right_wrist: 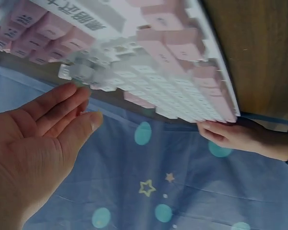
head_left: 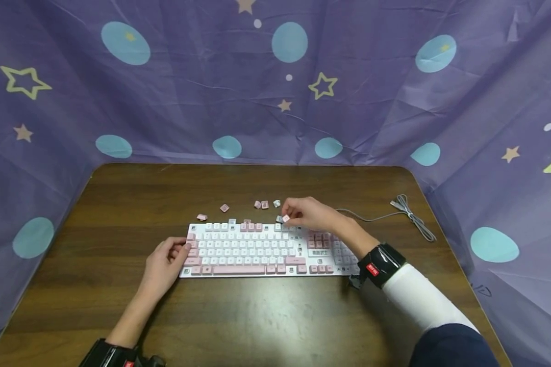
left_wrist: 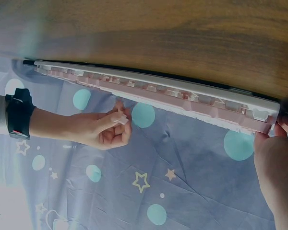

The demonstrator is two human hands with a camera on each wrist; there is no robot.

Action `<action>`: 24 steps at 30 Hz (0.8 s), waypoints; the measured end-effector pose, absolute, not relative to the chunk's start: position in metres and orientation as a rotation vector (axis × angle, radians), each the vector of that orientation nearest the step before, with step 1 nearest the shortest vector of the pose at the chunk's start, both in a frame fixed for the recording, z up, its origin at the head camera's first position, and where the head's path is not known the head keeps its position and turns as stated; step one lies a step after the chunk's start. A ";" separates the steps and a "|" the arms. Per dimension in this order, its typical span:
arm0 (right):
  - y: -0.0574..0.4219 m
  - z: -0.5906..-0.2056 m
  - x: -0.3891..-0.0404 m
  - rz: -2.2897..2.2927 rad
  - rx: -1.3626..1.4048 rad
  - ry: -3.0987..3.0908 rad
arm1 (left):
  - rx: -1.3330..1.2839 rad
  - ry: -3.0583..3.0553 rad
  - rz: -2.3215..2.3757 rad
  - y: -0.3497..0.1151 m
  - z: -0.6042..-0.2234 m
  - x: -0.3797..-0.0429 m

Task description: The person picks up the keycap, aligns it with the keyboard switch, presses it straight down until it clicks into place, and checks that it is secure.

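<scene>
A white and pink keyboard [head_left: 245,269] lies on the table, several of its key positions bare of caps. My left hand [head_left: 163,265] holds its left end, thumb on the near side and fingers at the edge. Over the keyboard's back edge, my right hand [head_left: 308,214] pinches a small light keycap [left_wrist: 121,120] between thumb and fingertips. In the right wrist view that keycap is mostly hidden behind the thumb. Just below those fingertips, a grey keycap [head_left: 279,219] sits at the back edge.
Behind the keyboard lie several loose keycaps: a pink one [head_left: 224,208], another [head_left: 202,217] farther left, a pink pair [head_left: 265,204] and a white one [head_left: 277,203]. A bundled grey cable [head_left: 415,219] rests at the right. A patterned purple curtain [head_left: 188,102] surrounds the table [head_left: 257,316].
</scene>
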State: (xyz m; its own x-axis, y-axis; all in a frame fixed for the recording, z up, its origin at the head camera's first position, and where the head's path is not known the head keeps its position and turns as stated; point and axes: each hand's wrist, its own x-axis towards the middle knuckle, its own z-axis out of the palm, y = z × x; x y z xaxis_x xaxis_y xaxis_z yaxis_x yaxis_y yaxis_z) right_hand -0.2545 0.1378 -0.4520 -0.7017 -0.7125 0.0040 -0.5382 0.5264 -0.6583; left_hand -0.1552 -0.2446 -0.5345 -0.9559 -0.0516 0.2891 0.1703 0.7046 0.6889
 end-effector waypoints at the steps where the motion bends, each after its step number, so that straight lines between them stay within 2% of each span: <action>1: 0.136 -0.451 -0.252 -0.934 -1.064 2.510 | -0.092 -2.626 -1.105 -0.245 -0.535 -0.155; 10: 0.132 -0.451 -0.234 -0.853 -1.319 2.559 | -0.095 -2.617 -1.115 -0.245 -0.535 -0.156; 24: 0.127 -0.458 -0.228 -0.852 -1.211 2.642 | -0.116 -2.600 -1.121 -0.245 -0.536 -0.155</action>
